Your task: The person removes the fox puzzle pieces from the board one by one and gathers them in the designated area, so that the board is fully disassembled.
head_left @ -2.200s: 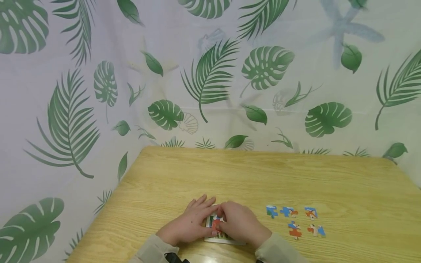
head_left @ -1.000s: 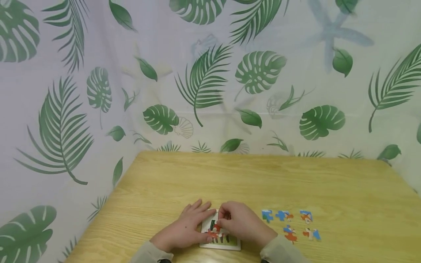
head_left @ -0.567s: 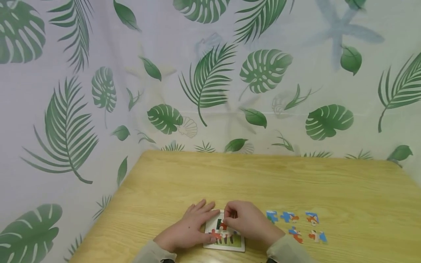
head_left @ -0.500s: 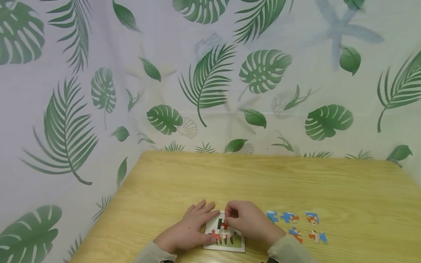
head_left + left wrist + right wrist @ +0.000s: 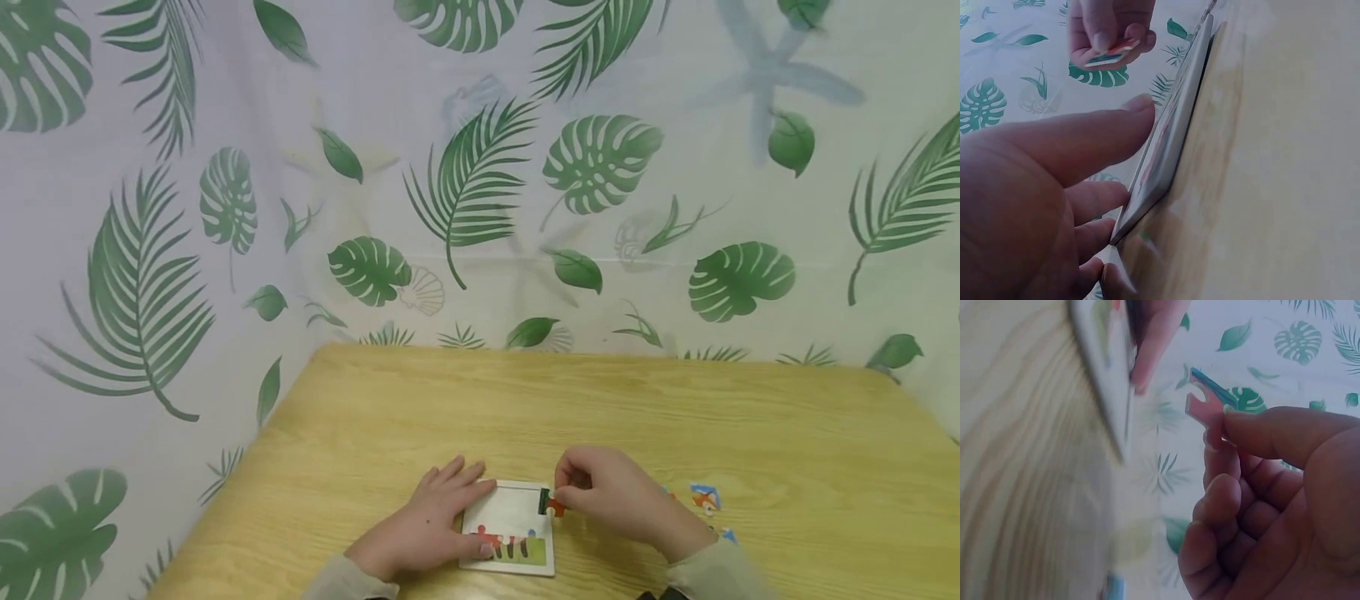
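A white-framed puzzle tray (image 5: 550, 550) lies on the table in front of me. Joined puzzle pieces (image 5: 529, 550), red with dark stripes on green, fill its lower part, and its upper part shows bare white. My left hand (image 5: 429, 521) rests with extended fingers over the tray's left side, the thumb on the lower row. Just beyond the tray's right edge, my right hand (image 5: 611, 493) pinches a red and dark-green puzzle piece (image 5: 1205, 409) between thumb and forefinger. In the left wrist view that piece is held up above the tray.
Loose puzzle pieces in orange and blue (image 5: 705, 498) lie to the right, some hidden behind the right hand and forearm. The wooden table (image 5: 600, 392) ends at the back against a leaf-printed cloth (image 5: 495, 292).
The right hand has moved right with the pinched puzzle piece, from over the tray to its right edge, uncovering the white upper area. The left hand has stayed on the tray.
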Motion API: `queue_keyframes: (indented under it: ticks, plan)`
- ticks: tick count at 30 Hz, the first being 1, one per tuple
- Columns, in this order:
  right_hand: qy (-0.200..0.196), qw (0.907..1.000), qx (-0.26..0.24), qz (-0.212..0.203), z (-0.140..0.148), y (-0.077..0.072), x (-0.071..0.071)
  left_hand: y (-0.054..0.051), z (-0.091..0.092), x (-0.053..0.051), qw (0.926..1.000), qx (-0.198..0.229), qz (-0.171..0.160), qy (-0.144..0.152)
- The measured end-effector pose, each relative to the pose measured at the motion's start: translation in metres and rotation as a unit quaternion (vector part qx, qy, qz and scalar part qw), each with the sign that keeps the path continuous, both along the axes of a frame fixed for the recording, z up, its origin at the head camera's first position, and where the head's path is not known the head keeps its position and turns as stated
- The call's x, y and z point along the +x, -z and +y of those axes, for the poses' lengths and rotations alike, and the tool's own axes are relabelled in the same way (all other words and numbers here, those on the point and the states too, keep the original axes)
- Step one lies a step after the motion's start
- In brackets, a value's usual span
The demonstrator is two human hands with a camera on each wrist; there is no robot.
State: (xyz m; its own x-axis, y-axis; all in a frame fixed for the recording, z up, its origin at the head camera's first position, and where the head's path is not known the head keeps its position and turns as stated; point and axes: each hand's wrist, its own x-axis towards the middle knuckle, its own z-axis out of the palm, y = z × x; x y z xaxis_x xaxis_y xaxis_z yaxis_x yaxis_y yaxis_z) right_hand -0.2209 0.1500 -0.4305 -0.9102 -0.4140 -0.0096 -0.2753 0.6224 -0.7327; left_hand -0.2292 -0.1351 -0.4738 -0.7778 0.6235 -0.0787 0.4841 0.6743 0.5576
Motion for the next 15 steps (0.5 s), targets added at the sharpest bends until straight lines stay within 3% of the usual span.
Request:
queue_keyframes:
  ticks: [15]
  plan:
    - [-0.013, 0.9989, 0.022, -0.039, 0.056, 0.016, 0.007, 0.003, -0.003, -0.001, 0.9999, 0.009, -0.002, 0.005]
